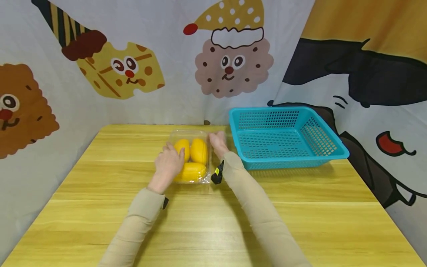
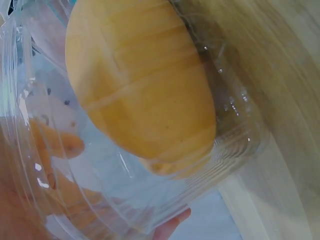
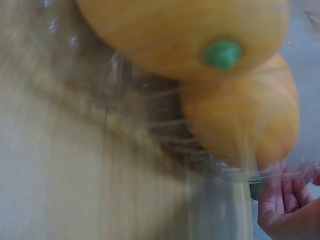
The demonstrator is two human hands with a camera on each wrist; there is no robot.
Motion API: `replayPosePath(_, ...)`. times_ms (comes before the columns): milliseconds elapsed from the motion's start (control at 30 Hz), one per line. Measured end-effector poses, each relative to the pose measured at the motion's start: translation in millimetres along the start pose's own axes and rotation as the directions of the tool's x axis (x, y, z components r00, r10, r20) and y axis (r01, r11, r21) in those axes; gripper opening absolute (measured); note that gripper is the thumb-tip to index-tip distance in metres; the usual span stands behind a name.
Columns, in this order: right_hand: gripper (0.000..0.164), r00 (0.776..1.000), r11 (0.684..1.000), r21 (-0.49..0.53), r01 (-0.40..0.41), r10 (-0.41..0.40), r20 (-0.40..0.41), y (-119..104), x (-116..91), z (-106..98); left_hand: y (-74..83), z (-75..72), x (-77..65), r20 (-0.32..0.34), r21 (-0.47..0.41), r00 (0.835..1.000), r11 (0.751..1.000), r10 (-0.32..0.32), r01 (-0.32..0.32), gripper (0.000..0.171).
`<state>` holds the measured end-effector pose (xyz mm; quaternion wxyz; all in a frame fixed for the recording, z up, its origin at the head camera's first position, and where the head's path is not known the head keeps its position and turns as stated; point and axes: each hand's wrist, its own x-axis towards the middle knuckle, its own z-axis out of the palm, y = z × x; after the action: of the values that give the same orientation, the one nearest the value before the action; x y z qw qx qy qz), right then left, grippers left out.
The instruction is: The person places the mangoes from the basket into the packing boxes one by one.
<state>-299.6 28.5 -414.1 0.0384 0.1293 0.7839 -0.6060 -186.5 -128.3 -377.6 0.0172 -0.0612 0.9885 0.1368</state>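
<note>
Three yellow mangoes lie inside a clear plastic box near the back of the table. A green stem end shows on one mango in the right wrist view. My left hand grips the box's left side, its thumb over the top; in the left wrist view its fingers show partly through the plastic. At the far right corner, my right hand holds the box's edge with curled fingers. Some of the right hand's fingertips are hidden.
A turquoise mesh basket stands to the right of the box, close to my right forearm. The wooden table ends at a cartoon-printed curtain behind the box.
</note>
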Motion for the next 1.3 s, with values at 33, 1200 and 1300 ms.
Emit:
replayPosePath(33,0.021,1.0,1.0,0.002,0.0,0.0,-0.004,0.1,0.1,-0.1,0.3,0.4,0.1,-0.003,0.0,1.0,1.0,0.004,-0.004,0.075)
replayPosePath(1200,0.032,0.866,0.866,-0.382,0.321,-0.105,0.49,20.2,-98.6,-52.4,3.2,4.0,-0.8,-0.039,-0.028,0.999,0.999,-0.02,0.019,0.074)
replayPosePath(1300,0.029,0.825,0.844,-0.384,0.374,-0.114,0.553,22.5,-102.3,-60.4,3.3,3.5,-1.2,-0.037,-0.029,0.999,0.999,-0.021,0.019,0.074)
